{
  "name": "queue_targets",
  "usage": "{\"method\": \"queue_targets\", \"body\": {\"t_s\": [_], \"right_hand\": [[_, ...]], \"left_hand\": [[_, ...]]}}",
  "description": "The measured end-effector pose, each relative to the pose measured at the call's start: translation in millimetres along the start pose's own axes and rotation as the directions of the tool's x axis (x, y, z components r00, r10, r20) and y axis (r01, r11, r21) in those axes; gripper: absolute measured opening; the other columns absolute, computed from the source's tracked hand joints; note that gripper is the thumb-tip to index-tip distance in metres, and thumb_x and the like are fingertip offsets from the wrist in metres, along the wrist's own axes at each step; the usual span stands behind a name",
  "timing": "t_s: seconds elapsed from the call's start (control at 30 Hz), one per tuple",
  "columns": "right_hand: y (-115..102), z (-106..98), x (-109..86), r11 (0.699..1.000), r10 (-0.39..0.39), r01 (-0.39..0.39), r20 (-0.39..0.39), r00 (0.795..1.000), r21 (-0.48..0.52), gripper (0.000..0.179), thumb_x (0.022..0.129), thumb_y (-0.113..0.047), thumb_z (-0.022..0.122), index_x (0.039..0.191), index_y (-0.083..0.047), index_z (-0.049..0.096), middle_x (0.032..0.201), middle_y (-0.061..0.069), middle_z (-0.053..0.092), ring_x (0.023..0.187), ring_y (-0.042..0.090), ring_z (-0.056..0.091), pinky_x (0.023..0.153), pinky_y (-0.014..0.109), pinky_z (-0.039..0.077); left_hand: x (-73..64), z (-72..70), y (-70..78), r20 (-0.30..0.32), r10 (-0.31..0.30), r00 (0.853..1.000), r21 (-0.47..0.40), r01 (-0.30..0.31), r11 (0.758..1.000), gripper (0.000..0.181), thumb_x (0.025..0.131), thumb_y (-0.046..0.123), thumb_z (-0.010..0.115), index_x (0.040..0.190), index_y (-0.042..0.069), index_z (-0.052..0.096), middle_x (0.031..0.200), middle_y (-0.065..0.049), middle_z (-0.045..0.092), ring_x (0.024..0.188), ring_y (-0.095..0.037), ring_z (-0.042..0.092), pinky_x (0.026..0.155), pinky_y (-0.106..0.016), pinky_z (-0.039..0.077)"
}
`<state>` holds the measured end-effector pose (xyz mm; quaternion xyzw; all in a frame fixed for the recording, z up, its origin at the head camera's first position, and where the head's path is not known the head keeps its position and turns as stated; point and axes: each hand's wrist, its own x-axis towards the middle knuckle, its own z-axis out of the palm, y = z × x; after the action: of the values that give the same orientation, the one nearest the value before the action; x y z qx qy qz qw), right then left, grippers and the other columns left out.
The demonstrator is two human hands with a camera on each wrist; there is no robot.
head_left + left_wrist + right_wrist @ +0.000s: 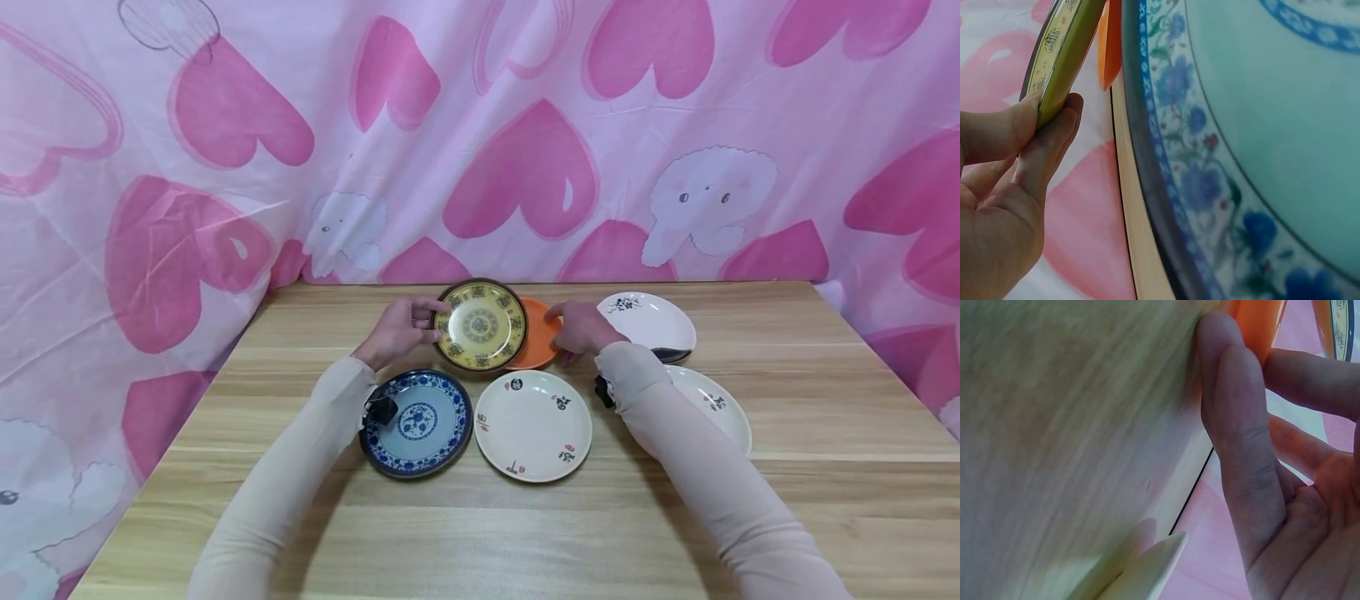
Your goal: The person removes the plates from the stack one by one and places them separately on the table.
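A yellow patterned plate (480, 325) with a dark rim is raised off the table and overlaps the left part of an orange plate (542, 337). My left hand (401, 329) pinches the yellow plate's left edge, thumb on its face and fingers behind, as the left wrist view shows. At the orange plate's right edge is my right hand (583, 327); in the right wrist view its thumb and fingers grip the orange rim (1260, 325). Below my left hand lies a blue-and-white plate (417, 423), which fills much of the left wrist view.
A white plate with black and red characters (533, 427) lies front centre. Another such plate (712, 408) is partly hidden by my right forearm. Behind it, a white plate with a dark floral sprig (648, 321) sits at the back right. A pink heart-print cloth (517, 167) hangs behind the wooden table (480, 533).
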<state>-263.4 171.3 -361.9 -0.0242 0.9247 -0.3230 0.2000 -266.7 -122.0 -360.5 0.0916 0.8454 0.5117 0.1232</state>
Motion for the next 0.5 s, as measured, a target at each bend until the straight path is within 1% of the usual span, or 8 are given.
{"method": "queue_targets", "body": {"t_s": [0.17, 0.33, 0.5], "right_hand": [[0.3, 0.6, -0.4, 1.0, 0.003, -0.003, -0.003, 1.0, -0.004, 0.058, 0.08, -0.002, 0.064, 0.134, -0.009, 0.044, 0.08, 0.015, 0.067, 0.058, 0.018, 0.066, 0.055, 0.03, 0.057], [-0.3, 1.2, -1.4, 1.0, 0.015, -0.015, -0.007, 1.0, -0.017, 0.057, 0.082, -0.004, 0.063, 0.135, -0.01, 0.044, 0.085, 0.015, 0.067, 0.061, 0.018, 0.066, 0.057, 0.027, 0.056], [-0.4, 1.4, -1.4, 0.999, 0.027, -0.027, -0.007, 1.0, -0.025, 0.055, 0.083, -0.006, 0.063, 0.135, -0.011, 0.044, 0.088, 0.014, 0.066, 0.064, 0.018, 0.066, 0.059, 0.026, 0.056]], "left_hand": [[-3.1, -8.8, -3.6, -0.01, -0.023, 1.0, -0.032, 0.023, 0.999, 0.051, 0.076, -0.009, 0.064, 0.121, 0.014, 0.058, 0.131, -0.006, 0.055, 0.109, -0.025, 0.06, 0.082, -0.024, 0.055], [-6.4, -21.0, -8.1, -0.035, -0.019, 0.999, -0.02, 0.018, 1.0, 0.051, 0.077, -0.007, 0.064, 0.122, 0.014, 0.057, 0.134, -0.008, 0.053, 0.114, -0.026, 0.058, 0.083, -0.025, 0.055], [-11.1, -30.7, -14.7, -0.043, -0.027, 0.999, -0.038, 0.025, 0.999, 0.051, 0.077, -0.008, 0.063, 0.124, 0.012, 0.056, 0.136, -0.01, 0.052, 0.115, -0.028, 0.057, 0.085, -0.027, 0.054]]}}
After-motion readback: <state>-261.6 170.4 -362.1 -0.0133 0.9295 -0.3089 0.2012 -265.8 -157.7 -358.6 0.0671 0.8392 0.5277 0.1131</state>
